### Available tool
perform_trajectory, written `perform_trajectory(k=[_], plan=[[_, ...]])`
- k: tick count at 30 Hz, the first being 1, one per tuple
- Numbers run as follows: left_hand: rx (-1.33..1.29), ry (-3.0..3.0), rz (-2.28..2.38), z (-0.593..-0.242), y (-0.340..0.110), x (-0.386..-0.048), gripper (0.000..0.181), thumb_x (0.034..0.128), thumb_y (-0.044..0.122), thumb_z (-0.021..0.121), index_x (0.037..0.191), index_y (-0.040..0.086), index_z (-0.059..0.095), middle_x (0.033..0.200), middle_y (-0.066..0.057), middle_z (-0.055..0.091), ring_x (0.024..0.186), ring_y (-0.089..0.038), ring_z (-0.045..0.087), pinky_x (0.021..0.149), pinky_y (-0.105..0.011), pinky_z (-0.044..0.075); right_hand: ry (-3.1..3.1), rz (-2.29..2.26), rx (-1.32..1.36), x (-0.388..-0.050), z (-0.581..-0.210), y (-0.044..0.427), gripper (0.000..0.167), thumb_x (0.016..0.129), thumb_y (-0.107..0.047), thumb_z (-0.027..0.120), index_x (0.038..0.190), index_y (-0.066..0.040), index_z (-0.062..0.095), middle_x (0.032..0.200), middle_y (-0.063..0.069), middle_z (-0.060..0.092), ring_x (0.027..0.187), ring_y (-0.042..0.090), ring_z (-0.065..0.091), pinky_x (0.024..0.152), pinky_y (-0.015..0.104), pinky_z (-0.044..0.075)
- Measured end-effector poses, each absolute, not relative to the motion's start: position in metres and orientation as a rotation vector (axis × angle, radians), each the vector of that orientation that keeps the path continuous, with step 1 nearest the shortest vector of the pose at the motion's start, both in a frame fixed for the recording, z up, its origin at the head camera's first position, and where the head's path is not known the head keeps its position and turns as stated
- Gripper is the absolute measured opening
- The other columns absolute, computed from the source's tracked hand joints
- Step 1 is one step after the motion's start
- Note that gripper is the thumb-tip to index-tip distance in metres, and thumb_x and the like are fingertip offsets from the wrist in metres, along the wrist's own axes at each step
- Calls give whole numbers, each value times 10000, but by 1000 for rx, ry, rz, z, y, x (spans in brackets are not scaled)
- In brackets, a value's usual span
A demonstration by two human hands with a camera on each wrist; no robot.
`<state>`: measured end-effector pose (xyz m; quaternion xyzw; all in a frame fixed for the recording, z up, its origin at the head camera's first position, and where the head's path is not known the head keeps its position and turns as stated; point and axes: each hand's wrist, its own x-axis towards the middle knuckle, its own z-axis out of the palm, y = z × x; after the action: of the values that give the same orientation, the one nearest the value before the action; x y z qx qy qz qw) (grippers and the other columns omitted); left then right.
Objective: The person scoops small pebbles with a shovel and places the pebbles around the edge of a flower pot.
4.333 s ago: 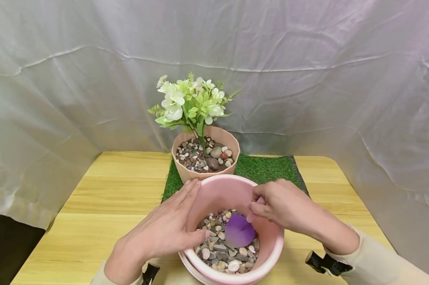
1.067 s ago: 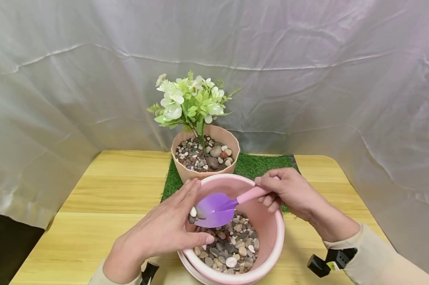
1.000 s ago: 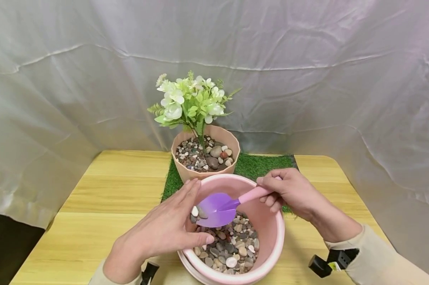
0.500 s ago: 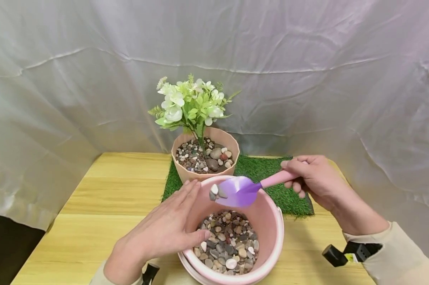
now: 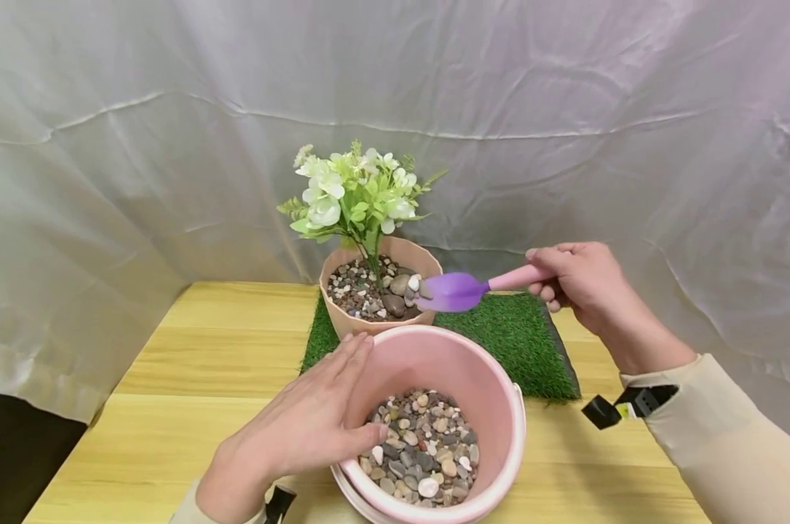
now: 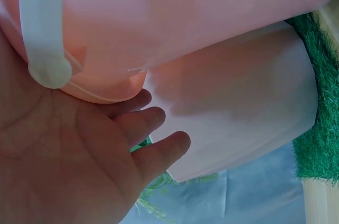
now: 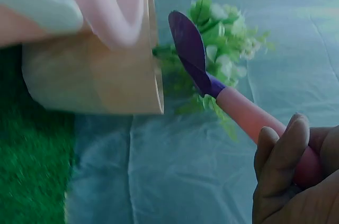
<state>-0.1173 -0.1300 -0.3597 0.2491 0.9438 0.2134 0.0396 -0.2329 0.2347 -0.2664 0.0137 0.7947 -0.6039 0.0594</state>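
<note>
My right hand [image 5: 594,291] grips the pink handle of a small garden trowel [image 5: 456,292]. Its purple blade reaches over the right rim of a peach flower pot [image 5: 349,327], with a few pebbles [image 5: 414,284] near its tip. White flowers [image 5: 358,193] stand in that pot among stones. In the right wrist view, the trowel [image 7: 190,44] shows side-on, above the pot's opening. My left hand [image 5: 309,422] rests at the left rim of a pink bucket [image 5: 506,415], thumb over the inner side. In the left wrist view its fingers [image 6: 161,152] extend fairly straight along the outside.
Many pebbles [image 5: 427,451] cover the bucket's bottom. A green turf mat [image 5: 526,342] lies under the pot on the wooden table [image 5: 204,349]. Grey cloth [image 5: 499,182] hangs behind and at both sides. The bucket stands close in front of the pot.
The trowel has scooped pebbles from inside the bucket, risen, and moved forward and right, over to the flower pot's rim. My left hand has stayed on the bucket.
</note>
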Motion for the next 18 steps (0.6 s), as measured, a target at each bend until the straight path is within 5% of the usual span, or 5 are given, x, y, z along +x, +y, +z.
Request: perform_trajectory(k=[7,18], plan=[[780,2888,654,-361,-130,-117,1049,947,621,622,1696,84,120,1782,-79,52,1644,-273,92,1319,-496,201,2640,-1683,38,-248,-259,230,339,1033,-245,617,1117,83,643,620,-21,705,495,53,594,474,258,566],[785,2870,686,-362,-131,-119,1030,958,601,622,1698,99,112,1782,-64,44,1645,-264,91,1319,-506,203,2864,-1498,53,-245,-247,222,349,1002,-282,637,1035,61,692,622,17,708,509,120,644,501,299,603]])
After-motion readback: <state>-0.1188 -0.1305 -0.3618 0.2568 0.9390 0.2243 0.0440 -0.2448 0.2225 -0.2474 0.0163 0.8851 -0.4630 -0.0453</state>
